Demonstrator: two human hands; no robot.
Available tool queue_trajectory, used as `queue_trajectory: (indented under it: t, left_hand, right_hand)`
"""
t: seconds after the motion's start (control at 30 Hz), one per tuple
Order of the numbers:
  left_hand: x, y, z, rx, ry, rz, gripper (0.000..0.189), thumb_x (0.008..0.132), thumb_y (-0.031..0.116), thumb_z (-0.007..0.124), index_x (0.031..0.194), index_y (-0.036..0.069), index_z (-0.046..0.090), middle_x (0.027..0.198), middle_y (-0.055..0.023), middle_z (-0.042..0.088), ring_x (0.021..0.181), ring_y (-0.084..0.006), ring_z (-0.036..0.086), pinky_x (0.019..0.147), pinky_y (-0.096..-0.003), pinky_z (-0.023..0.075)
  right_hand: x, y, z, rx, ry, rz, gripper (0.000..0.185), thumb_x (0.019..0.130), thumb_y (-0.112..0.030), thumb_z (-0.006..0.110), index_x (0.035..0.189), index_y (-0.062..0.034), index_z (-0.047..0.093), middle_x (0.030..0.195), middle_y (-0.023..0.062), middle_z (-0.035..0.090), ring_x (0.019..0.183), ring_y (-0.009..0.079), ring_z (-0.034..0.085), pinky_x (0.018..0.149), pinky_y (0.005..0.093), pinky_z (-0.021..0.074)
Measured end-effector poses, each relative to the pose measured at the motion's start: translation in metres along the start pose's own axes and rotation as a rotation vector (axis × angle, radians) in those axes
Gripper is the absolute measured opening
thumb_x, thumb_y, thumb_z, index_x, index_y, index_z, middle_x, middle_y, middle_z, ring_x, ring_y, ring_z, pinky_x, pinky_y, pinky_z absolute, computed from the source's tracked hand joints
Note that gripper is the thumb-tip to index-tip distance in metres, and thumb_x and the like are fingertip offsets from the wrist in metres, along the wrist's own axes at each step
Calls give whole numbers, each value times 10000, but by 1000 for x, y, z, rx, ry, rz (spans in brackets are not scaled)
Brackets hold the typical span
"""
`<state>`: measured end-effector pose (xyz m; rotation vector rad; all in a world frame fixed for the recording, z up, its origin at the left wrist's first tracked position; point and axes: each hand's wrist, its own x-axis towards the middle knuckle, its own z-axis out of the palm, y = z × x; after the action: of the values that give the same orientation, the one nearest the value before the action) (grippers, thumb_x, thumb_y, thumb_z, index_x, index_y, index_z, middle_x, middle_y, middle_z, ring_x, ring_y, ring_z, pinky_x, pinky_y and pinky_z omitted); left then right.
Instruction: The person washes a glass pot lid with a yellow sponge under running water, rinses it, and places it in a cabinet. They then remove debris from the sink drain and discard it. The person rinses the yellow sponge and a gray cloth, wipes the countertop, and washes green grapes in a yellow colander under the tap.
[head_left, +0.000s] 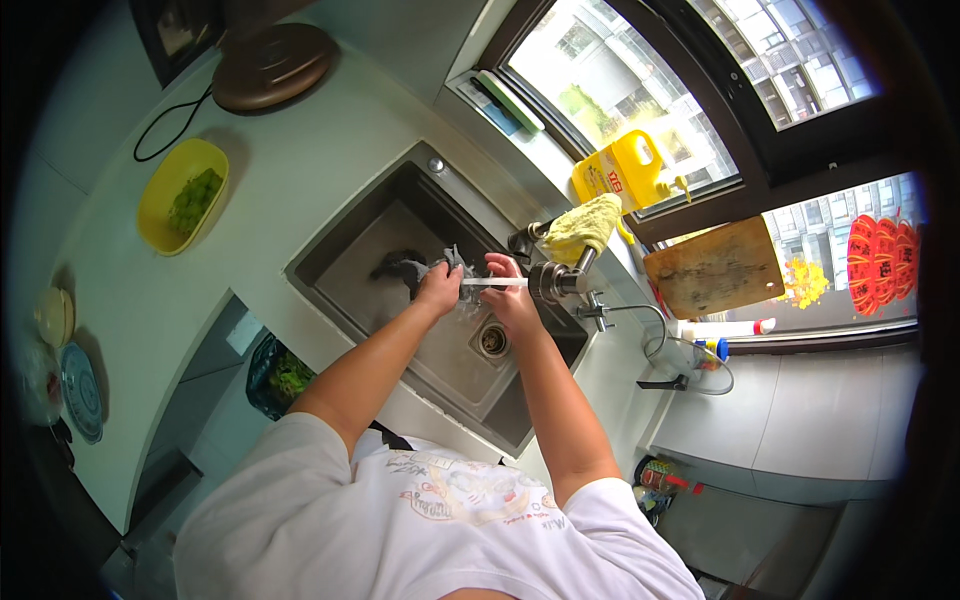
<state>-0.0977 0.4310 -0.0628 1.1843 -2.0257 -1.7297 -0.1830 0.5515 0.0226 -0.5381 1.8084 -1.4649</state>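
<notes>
A stream of water runs from the faucet (556, 282) between my hands, over a dark sink basin (450, 382). My left hand (440, 289) grips a wet grey cloth (414, 271), part of which hangs towards the basin's floor. On the other side of the stream, my right hand (510, 294) is beside the faucet's head with its fingers apart and bent; whether it touches the cloth cannot be told. Below the hands lies the round drain strainer (493, 340). A yellow cloth (583, 228) drapes over the faucet's upper pipe.
A yellow bowl (154, 214) of green fruit and a brown electric appliance (274, 67) stand on the counter at left. By the window are a yellow detergent jug (619, 172), a wooden cutting board (716, 268) and a glass lid (697, 367).
</notes>
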Motion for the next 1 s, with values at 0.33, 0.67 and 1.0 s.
queue_trajectory:
  t: [0.33, 0.67, 1.0]
  left_hand:
    - [-13, -3, 12, -328, -44, -261, 198, 880, 205, 629, 882, 8, 641, 782, -64, 645, 710, -124, 545, 654, -329, 456]
    - [-25, -5, 22, -625, -345, -197, 125, 927, 98, 514, 1001, 82, 613, 880, 3, 621, 791, -111, 573, 708, -292, 474]
    - [-45, 32, 18, -757, -651, -207, 285, 864, 40, 424, 1085, 68, 602, 976, -12, 644, 839, -112, 602, 749, -278, 494]
  right_hand:
    - [-72, -83, 10, 386, 262, -303, 507, 831, -22, 733, 1253, -68, 456, 1173, 26, 493, 1102, 122, 468, 932, 266, 414]
    - [-88, -96, -37, -519, 502, -402, 513, 739, -189, 786, 1140, -8, 523, 1051, 138, 555, 1034, 308, 493, 930, 399, 413]
    - [-62, 14, -49, -560, 243, -103, 430, 802, -208, 731, 1187, -71, 597, 1083, 184, 632, 1021, 338, 610, 886, 414, 484]
